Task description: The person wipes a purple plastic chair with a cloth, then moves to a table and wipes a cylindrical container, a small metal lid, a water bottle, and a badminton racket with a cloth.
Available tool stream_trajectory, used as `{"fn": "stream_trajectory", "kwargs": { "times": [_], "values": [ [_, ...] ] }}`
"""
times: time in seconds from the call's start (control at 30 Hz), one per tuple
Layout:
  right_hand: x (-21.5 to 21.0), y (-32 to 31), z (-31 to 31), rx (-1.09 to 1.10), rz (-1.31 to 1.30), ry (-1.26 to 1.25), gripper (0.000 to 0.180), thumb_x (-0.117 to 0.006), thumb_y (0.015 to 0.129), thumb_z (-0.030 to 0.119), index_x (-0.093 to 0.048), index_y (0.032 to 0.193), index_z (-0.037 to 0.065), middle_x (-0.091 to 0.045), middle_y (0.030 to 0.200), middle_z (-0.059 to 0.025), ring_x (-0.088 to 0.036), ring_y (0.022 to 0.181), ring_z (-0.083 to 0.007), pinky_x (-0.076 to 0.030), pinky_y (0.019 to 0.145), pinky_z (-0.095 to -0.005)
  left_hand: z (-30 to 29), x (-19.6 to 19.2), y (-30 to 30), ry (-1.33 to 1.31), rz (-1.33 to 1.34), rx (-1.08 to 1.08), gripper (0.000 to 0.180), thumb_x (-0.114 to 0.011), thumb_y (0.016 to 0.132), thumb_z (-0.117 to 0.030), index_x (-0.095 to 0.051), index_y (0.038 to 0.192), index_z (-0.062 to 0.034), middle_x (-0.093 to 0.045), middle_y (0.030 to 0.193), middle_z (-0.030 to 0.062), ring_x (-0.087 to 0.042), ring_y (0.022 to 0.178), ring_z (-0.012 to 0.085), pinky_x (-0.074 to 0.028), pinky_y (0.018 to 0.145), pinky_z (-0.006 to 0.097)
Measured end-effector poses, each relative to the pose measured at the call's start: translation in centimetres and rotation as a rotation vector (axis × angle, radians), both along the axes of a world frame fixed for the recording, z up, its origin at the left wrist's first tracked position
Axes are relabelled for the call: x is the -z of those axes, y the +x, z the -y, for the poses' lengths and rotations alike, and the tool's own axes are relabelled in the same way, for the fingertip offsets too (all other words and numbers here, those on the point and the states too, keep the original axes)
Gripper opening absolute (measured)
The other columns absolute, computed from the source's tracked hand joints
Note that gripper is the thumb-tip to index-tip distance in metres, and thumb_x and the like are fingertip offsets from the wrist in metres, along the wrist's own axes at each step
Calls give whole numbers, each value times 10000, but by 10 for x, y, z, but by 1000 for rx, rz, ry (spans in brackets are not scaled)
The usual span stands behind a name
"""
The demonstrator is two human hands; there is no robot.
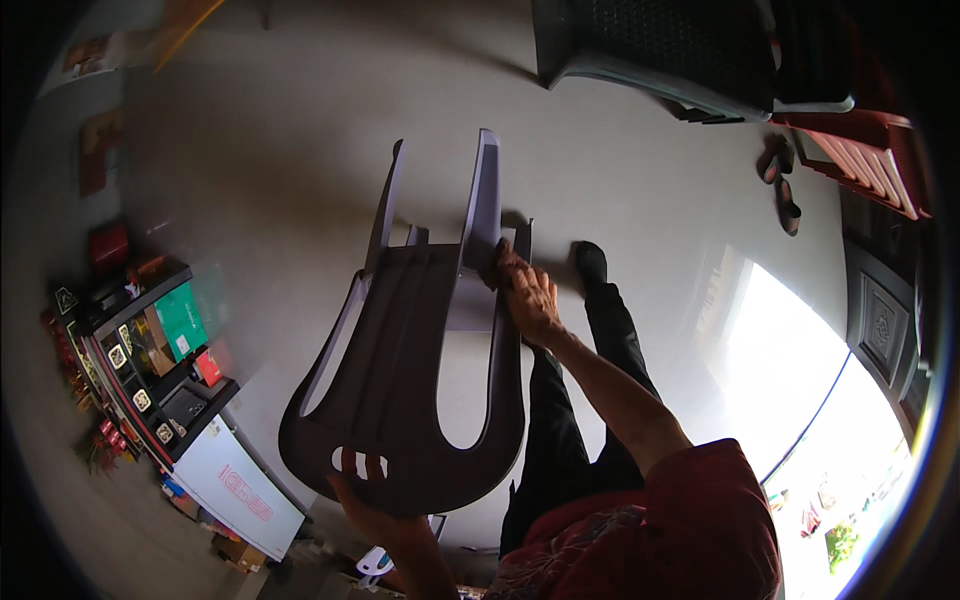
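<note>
A dark brown plastic armchair is tipped in front of me, its backrest towards me and two legs pointing away. My left hand grips the top of the backrest, with fingers showing through the oval handle slot. My right hand is closed around what looks like a crumpled dark brown cloth. It presses this against the chair's right side, where the armrest meets a leg. The cloth's far side is hidden behind the fingers.
To the left stands a black shelf with boxes, beside a white panel. A dark woven-pattern plastic chair is at the far right, near red plastic chairs. Sandals lie on the floor. Bright light enters at right.
</note>
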State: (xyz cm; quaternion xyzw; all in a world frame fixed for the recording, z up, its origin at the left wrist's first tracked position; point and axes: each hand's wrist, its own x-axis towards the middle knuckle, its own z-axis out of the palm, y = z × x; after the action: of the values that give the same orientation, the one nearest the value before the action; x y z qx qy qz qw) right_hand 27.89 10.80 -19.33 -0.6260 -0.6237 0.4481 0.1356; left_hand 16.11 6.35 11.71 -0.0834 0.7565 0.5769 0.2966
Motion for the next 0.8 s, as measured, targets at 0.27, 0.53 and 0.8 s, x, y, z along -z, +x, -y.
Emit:
{"fn": "stream_trajectory", "kwargs": {
  "times": [0.27,0.53,0.8],
  "values": [
    [23,0,16,56,42,18,215,-531,790,148,-560,982,56,-510,1146,-141,-455,1016,-362,-390,856,-454,14,3,1,51,33,53,532,-457,888,-456,-438,1217,-38,-489,1172,156,-475,1105,308,-438,914,479],
    [-152,23,80,-145,-261,22,127,-603,725,70,-600,849,44,-525,1047,-138,-459,965,-343,-414,833,-415,30,3,-15,175,99,54,500,-388,930,-355,-322,1356,-102,-454,1235,135,-442,1161,326,-416,946,472],
    [-276,-19,61,-281,-530,117,370,-638,732,93,-581,1092,31,-462,1169,-183,-435,1093,-327,-427,857,-410,47,5,-22,143,68,111,522,-370,939,-356,-258,1391,-121,-418,1282,147,-412,1191,337,-385,972,457]
  ]
}}
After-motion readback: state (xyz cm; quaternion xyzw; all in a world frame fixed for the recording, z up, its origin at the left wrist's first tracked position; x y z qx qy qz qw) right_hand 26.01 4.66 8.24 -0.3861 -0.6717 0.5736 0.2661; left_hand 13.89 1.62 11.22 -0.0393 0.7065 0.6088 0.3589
